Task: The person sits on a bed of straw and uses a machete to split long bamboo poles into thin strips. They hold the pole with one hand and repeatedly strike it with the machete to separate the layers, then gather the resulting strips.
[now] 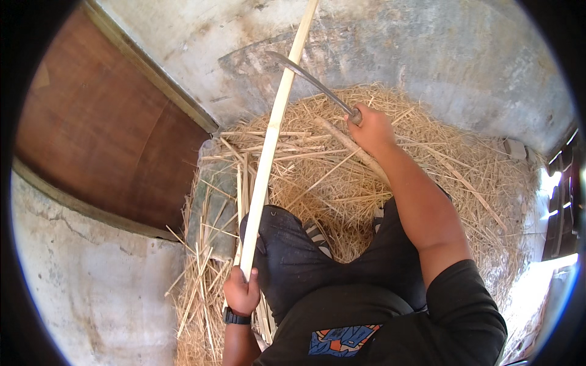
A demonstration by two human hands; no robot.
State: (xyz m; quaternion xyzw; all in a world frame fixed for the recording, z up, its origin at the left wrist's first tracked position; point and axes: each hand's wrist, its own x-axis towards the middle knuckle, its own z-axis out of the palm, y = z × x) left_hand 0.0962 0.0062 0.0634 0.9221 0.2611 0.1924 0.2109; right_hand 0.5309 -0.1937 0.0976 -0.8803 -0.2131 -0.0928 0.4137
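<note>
1. Left hand [242,293] closed on the bamboo strip [268,146] at its near end; strip runs up over the shavings [342,183]
2. Right hand [372,129] clenched around curved knife [314,82]
3. Strip looks light, stiff yet springy (splintery edges); best held low

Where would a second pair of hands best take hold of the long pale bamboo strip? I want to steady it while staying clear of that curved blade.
Probably the lower-middle stretch of the long pale bamboo strip, coming from its left side. The left hand already grips the bottom end, and the right hand holds the curved metal blade across the upper part, so the bare flat span between is the safest for fingers.
</note>
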